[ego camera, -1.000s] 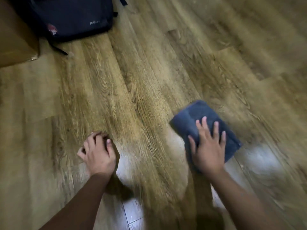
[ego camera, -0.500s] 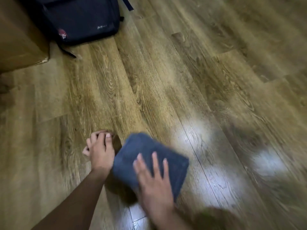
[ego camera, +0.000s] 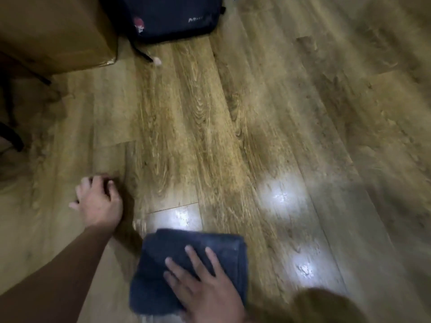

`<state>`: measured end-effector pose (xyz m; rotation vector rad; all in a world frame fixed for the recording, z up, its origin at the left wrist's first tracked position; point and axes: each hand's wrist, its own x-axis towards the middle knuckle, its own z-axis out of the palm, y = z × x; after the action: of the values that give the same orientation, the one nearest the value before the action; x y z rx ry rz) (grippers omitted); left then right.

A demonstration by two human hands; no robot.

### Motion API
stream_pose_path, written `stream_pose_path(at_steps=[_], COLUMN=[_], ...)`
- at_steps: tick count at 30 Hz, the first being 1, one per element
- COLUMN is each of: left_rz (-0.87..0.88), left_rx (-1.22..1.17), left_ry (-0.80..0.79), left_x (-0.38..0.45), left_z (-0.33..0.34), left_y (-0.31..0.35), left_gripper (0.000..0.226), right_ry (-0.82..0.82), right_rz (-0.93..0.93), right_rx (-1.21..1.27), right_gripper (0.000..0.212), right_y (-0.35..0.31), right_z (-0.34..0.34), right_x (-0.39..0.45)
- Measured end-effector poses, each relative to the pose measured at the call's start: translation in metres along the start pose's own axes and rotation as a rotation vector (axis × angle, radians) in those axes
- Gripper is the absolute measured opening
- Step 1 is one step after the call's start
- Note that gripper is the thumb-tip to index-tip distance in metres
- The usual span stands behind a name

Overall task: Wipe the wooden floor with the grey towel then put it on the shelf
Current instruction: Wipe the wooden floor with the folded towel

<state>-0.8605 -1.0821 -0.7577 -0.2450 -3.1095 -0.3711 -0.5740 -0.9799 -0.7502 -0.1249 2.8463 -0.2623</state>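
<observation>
The folded grey towel [ego camera: 163, 255] lies flat on the wooden floor [ego camera: 233, 127] near the bottom middle of the head view. My right hand [ego camera: 207, 285] presses down on it with straight, spread fingers. My left hand [ego camera: 99, 202] rests on the bare floor to the left of the towel, its fingers curled under, holding nothing. The two hands are apart. No shelf is in view.
A dark backpack [ego camera: 168, 17] lies on the floor at the top, with a strap trailing toward me. A brown cardboard box [ego camera: 53, 33] stands at the top left. Dark furniture legs [ego camera: 9, 134] show at the left edge. Light glares off planks right of the towel.
My right hand slid the towel from the right across to the left and then back toward me. My left hand stayed planted on the floor.
</observation>
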Motion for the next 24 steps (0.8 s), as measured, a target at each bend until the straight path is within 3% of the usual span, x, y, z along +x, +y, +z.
stream_pose_path(at_steps=[1,8,18,24], left_rz=[0.012,0.120,0.280,0.252], left_rx=[-0.002,-0.060,-0.058,-0.088], left_ry=[0.007,0.077,0.086,0.101], left_x=[0.006,0.054,0.123,0.178], left_z=[-0.002,0.000,0.023,0.038], left_y=[-0.005,-0.007,-0.010,0.006], left_gripper=[0.024,0.037,0.026,0.028], right_ry=[-0.036,0.195,0.290,0.345], right_rz=[0.046,0.221,0.286,0.377], right_rx=[0.003,0.090,0.030,0.043], right_gripper=[0.060,0.064,0.063,0.062], right_y=[0.007,0.063,0.124,0.145], right_z=[-0.007,-0.043,-0.085,-0.103], right_x=[0.019,0.167,0.305,0.374])
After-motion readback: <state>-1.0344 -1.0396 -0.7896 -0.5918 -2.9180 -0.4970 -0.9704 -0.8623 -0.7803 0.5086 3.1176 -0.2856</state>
